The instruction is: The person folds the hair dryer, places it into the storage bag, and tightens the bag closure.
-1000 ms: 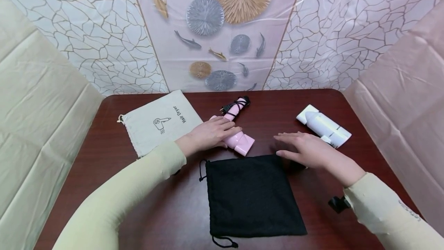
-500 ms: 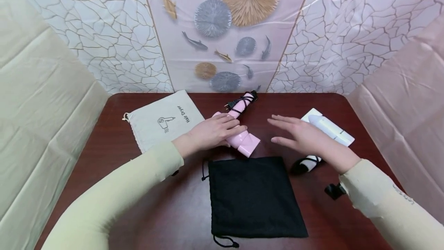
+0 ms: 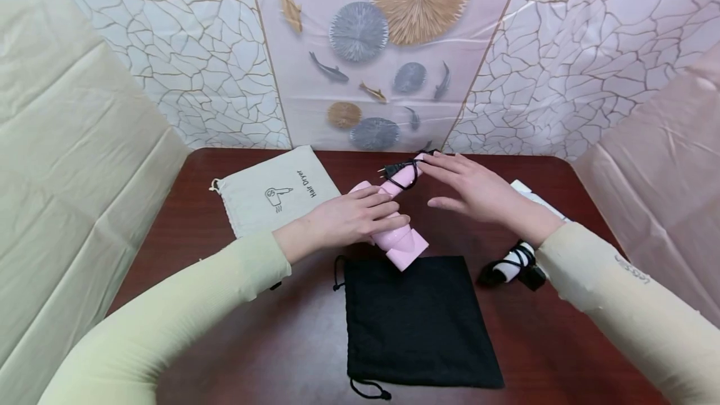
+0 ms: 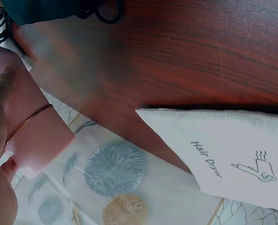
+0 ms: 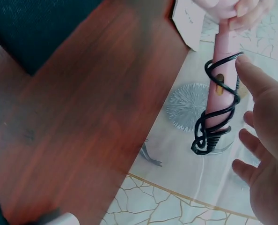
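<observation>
A pink hair dryer tilts over the far edge of a flat black drawstring bag. My left hand grips its body from above; in the left wrist view the thumb and fingers lie around the pink barrel. Black cord winds around the handle, which points away towards the back. My right hand reaches beside that handle, fingers extended and spread, thumb apart. In the right wrist view, one fingertip is right at the cord, with nothing held in the palm.
A cream drawstring bag printed "Hair Dryer" lies at the back left of the dark red table. On the right is a white hair dryer, its handle wrapped in black cord and partly hidden by my right arm. Patterned cloth hangs behind.
My right hand has moved away from me and a little left, from near the white hair dryer to the pink dryer's handle. The pink dryer has shifted slightly, with my left hand still gripping it.
</observation>
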The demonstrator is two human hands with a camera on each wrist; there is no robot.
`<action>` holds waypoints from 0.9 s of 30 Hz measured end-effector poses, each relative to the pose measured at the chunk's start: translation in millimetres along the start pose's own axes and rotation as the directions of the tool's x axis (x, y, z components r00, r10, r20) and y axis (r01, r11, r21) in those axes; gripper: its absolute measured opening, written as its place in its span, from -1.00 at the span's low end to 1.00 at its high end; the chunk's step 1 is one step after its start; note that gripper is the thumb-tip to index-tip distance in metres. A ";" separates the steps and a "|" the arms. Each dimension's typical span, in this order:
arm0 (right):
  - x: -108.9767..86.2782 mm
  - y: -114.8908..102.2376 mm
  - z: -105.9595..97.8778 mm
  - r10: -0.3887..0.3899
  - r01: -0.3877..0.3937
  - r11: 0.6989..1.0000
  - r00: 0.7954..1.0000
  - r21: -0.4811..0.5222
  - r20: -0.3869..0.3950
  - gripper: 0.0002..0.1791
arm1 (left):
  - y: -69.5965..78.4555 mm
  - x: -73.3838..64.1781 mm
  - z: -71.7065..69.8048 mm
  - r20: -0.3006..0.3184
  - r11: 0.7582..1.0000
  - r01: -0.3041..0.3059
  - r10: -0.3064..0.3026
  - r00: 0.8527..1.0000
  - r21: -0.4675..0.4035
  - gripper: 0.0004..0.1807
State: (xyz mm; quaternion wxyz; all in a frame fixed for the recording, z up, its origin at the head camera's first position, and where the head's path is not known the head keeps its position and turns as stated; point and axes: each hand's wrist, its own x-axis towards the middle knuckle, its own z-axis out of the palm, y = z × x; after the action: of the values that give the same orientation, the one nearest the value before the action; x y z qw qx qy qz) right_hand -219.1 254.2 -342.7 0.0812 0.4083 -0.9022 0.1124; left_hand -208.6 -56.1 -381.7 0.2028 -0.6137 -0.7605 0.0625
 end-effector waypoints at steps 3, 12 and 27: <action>8.6 5.3 1.3 -0.040 0.039 0.999 0.999 -0.033 -0.024 -0.19 | -0.2 -1.8 -1.0 -0.017 0.999 -0.017 0.018 1.000 0.028 -0.30; 27.2 13.4 8.3 -0.123 0.121 0.992 0.992 -0.044 -0.024 -0.17 | 1.3 -6.0 -5.9 -0.027 0.998 -0.038 0.039 0.999 0.042 -0.39; 48.4 16.6 14.4 -0.093 0.095 0.995 0.995 -0.044 0.035 -0.18 | 0.1 -9.4 -11.3 -0.018 0.998 -0.054 0.055 0.998 0.034 -0.32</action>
State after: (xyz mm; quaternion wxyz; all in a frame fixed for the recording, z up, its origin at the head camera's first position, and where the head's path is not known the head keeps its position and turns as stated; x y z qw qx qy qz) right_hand -264.1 226.2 -347.3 0.0807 0.4501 -0.8856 0.0811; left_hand -202.6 -66.9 -373.6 0.2185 -0.6313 -0.7404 0.0746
